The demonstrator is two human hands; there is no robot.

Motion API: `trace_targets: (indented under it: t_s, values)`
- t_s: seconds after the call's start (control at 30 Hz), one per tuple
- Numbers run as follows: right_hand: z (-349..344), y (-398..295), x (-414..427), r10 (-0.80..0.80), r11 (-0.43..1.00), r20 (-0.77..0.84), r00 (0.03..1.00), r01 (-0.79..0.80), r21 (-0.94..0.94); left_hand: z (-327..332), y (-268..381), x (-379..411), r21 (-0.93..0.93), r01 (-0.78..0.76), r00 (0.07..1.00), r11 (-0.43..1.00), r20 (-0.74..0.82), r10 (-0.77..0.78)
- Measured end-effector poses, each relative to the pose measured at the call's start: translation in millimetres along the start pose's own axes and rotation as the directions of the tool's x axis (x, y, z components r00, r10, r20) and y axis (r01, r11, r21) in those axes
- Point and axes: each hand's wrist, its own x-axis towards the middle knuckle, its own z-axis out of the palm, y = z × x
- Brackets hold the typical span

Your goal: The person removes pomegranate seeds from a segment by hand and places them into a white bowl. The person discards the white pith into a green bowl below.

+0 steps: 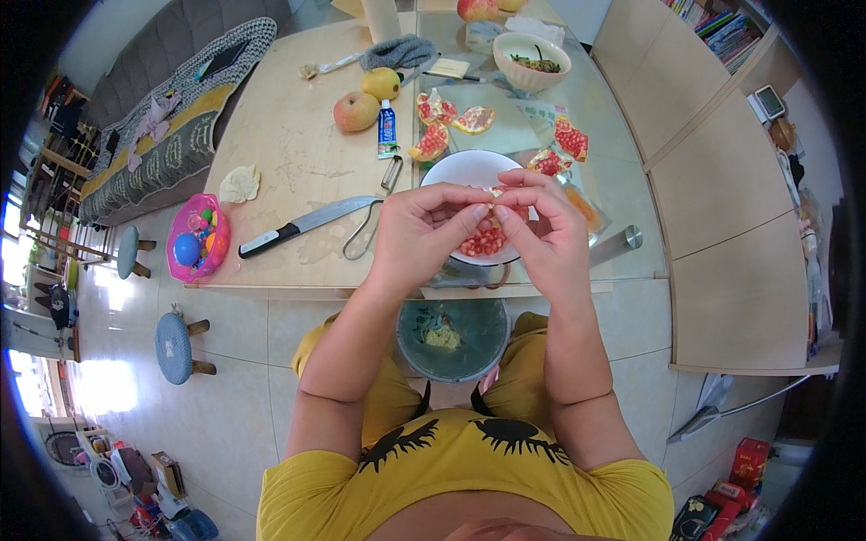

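Observation:
Both hands meet over a white enamel bowl (467,164) that holds loose red pomegranate seeds (482,243). My left hand (433,226) and my right hand (541,220) pinch a small pale piece of pomegranate between thumbs and fingertips; the fingers hide most of it. Beyond the bowl lie opened pomegranate chunks (430,142), some on a clear sheet. To the bowl's right rear, another chunk (572,138) shows packed seeds. A kitchen knife (311,225) with a black and white handle rests left of my left hand, beside a peeler (391,174).
A grey bin (453,375) stands between the knees below the table edge. Left on the table are a pink basket of balls (177,233), a blue tube (386,132) and whole fruit (356,111). A cream bowl (531,80) is at the back; a metal cylinder (617,245) lies right.

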Motion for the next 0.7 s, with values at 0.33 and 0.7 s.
trace_targets:
  t_s: [0.33, 0.7]
  values:
    - [0.6, -4.9, 0.3, 0.036, 0.999, -0.011, 0.999, -0.036, -0.006, -0.8, 0.0, 0.6, -0.016, 0.036, 0.999, 0.999, 0.015, -0.036]
    - [4.7, -9.2, -1.5, -0.010, 0.992, -0.064, 0.998, 0.001, -0.127, 0.4, 0.5, -0.1, -0.009, 0.027, 1.000, 1.000, 0.001, -0.027]
